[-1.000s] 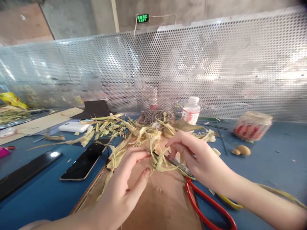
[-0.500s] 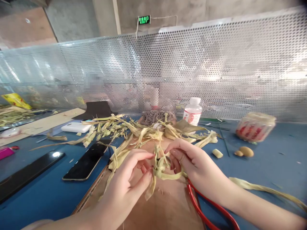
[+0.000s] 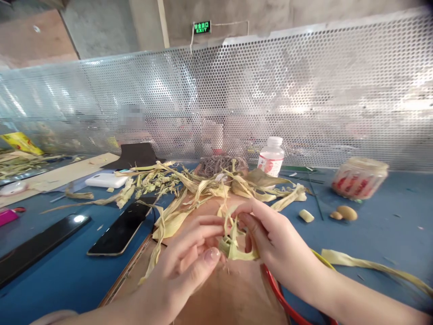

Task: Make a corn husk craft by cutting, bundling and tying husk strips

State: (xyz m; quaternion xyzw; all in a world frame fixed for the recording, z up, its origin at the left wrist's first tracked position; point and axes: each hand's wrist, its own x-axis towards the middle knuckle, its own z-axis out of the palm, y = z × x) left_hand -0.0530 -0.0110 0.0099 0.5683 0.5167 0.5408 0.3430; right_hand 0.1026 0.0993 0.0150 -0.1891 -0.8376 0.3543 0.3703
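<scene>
Pale green strips of dried husk, folded into a small looped knot point(image 3: 230, 247), are held above a brown board point(image 3: 233, 293). My right hand point(image 3: 270, 228) pinches an upright strip between thumb and forefinger, its other fingers curled behind the loop. At the knot's left side, my left hand point(image 3: 189, 262) is closed, with thumb and fingertips against the husk; the exact contact is partly hidden. Under my right wrist lies a red-handled tool point(image 3: 282, 295), mostly covered by the forearm. Loose dried husks point(image 3: 203, 189) spread across the board's far end.
Two phones, the nearer one point(image 3: 122, 228) included, and a white case point(image 3: 106, 180) lie left. A white-capped bottle point(image 3: 270, 158), a tilted jar point(image 3: 360, 178), a small gourd point(image 3: 345, 213) and a husk strip point(image 3: 368, 266) are on the right. A perforated metal screen point(image 3: 216, 99) stands behind.
The husk knot has turned and shifted slightly right and down. My left hand has moved right with it, its fingers stretching farther over; my right hand keeps its pinch.
</scene>
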